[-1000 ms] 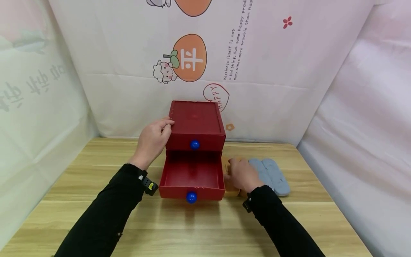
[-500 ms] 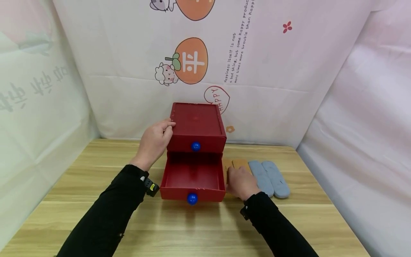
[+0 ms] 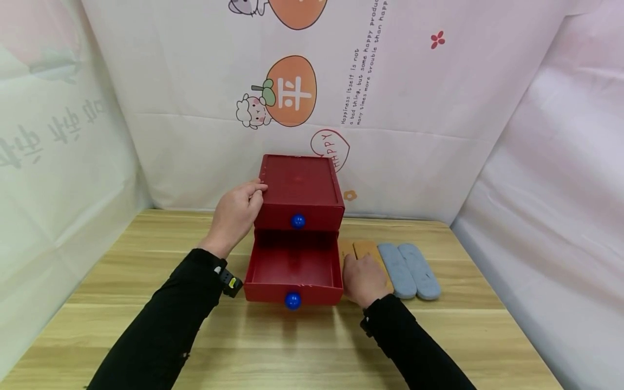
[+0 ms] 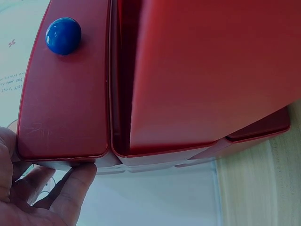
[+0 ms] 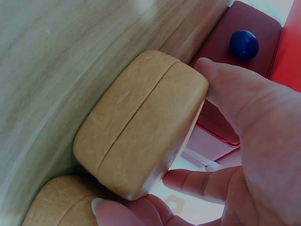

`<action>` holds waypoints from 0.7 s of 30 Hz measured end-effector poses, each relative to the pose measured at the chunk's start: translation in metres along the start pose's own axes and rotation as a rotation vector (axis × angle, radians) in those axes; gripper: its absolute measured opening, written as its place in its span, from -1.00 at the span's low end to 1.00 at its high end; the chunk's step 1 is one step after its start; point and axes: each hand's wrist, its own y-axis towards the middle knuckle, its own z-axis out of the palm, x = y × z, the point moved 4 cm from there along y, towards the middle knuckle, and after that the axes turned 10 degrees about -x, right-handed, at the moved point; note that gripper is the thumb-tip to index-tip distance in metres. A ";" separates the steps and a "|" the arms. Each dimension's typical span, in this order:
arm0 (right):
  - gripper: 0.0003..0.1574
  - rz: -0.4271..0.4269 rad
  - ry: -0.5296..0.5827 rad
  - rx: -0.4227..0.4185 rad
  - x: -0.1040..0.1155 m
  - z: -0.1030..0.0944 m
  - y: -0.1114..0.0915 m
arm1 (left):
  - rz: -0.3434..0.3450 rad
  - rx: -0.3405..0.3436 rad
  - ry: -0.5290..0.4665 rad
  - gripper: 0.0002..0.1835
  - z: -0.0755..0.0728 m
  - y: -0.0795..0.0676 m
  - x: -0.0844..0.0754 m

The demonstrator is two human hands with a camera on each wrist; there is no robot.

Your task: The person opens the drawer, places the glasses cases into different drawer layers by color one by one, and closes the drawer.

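A red drawer cabinet (image 3: 299, 181) with blue knobs stands on the table, its lower drawer (image 3: 292, 265) pulled out with nothing visible inside. My left hand (image 3: 234, 216) touches the cabinet's upper left edge and side with its fingertips. Right of the drawer, my right hand (image 3: 365, 279) holds the nearer of two tan glasses cases (image 5: 141, 122), thumb on one side and fingers on the other. In the head view this hand hides most of that case. The second tan case (image 5: 61, 202) lies directly beside it.
Two grey-blue cases (image 3: 397, 271) lie side by side to the right of the tan ones. A printed white cloth (image 3: 404, 162) hangs behind the wooden table (image 3: 312, 346), with more cloth on both sides.
My right hand has shifted slightly left and closer to the drawer, uncovering more of the second tan glasses case. The left hand stays at the cabinet's edge.
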 end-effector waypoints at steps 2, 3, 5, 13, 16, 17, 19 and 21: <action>-0.61 -0.001 -0.004 0.000 0.000 0.000 0.000 | -0.002 0.001 -0.002 -0.51 0.000 0.000 0.000; -0.60 -0.003 -0.004 -0.003 0.001 0.000 0.000 | -0.003 0.001 -0.003 -0.51 0.000 0.000 0.000; -0.58 -0.011 -0.005 -0.010 0.001 0.001 -0.001 | -0.003 0.002 -0.005 -0.51 0.000 0.000 0.000; -0.60 -0.027 -0.012 -0.023 0.002 0.001 -0.003 | -0.004 0.002 -0.005 -0.51 0.001 0.000 0.000; -0.59 -0.031 -0.028 -0.020 0.002 0.000 -0.003 | -0.002 0.005 -0.004 -0.51 0.001 0.000 0.000; -0.59 -0.030 -0.030 -0.017 0.003 -0.001 -0.004 | -0.001 0.005 -0.004 -0.51 0.001 0.000 0.000; -0.58 -0.022 -0.024 -0.008 0.003 -0.001 -0.004 | 0.001 0.004 -0.003 -0.50 0.001 0.000 0.000; -0.60 -0.014 -0.020 -0.004 0.003 -0.002 -0.005 | 0.003 0.004 -0.002 -0.50 0.001 0.000 0.000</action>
